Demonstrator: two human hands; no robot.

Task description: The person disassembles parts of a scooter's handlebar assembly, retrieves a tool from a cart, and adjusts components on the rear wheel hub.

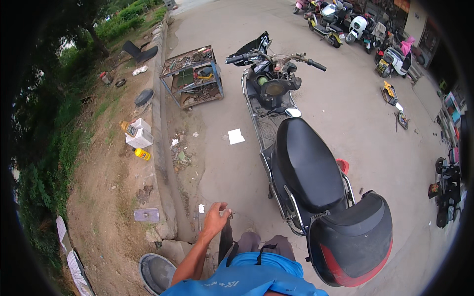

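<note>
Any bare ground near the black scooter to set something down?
Bare pavement lies between the black scooter and the parked scooters at upper right, and between the white sheet and the left hand. The tool cart is crowded; litter lines the kerb.

on the concrete ground [215, 165] near me i see 1 black-seated scooter [308, 170], 1 metal tool cart [203, 102] and, left of the scooter, 1 white sheet [236, 136].

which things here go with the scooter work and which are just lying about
Likely in the work:
- black scooter, wiring bared near its handlebar
- tool stand, loaded

Seemingly just lying about:
- white sheet on the ground
- yellow bottle
- white container
</note>
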